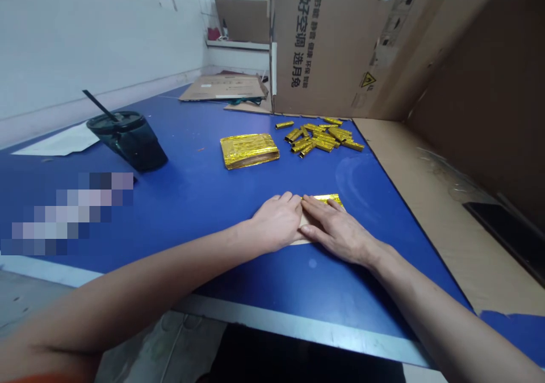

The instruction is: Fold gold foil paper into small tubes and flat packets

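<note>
A sheet with a gold foil strip (327, 198) and a pale face lies on the blue table under both hands. My left hand (279, 222) rests on its left part with the fingers pressed together. From the right, my right hand (336, 227) lies over the sheet, its fingers stretched out and the thumb apart, close to the left fingertips. Beyond the hands sits a stack of gold foil sheets (249, 150). Behind and to its right is a loose heap of several small folded gold pieces (321, 136).
A dark cup with a straw (131, 139) stands at the left beside white paper (59, 142). Flat cardboard (225, 87) lies at the back. A large cardboard box (332, 48) rises behind the heap, and brown cardboard (426, 201) runs along the right side.
</note>
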Tool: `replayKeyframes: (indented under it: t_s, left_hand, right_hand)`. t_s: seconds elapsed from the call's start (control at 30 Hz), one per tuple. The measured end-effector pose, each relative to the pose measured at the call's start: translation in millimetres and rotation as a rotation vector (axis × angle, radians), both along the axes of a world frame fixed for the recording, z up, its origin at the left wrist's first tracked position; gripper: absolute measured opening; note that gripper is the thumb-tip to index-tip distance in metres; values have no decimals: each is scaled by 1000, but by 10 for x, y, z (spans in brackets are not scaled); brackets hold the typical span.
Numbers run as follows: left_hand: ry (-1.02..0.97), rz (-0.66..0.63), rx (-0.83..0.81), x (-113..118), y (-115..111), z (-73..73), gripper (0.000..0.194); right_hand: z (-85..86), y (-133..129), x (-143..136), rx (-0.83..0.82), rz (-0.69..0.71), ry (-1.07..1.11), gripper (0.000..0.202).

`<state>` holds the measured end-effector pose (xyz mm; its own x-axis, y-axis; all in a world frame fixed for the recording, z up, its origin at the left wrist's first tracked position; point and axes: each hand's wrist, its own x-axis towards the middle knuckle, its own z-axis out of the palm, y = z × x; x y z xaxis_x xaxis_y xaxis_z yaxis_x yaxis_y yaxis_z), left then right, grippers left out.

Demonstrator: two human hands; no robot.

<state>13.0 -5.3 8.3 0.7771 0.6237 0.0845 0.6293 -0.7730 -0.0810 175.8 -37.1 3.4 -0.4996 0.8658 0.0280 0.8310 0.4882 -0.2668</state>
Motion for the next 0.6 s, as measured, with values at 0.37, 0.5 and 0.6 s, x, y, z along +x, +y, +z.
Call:
replayKeyframes:
  t_s: [0.37,0.5,0.6]
  left_hand:
    - [-26,12,-104,-65,-45,25,75]
    - [-18,-29,-119,-110,-60,63,73]
    - [-13,-32,-131,-127,-55,102,57]
  right_hand:
    - [156,22,354,-122,-221,-82,81]
    - [186,19,430,-234,-191,-118,88]
    - [173,37,496,-232,-169,-81,71]
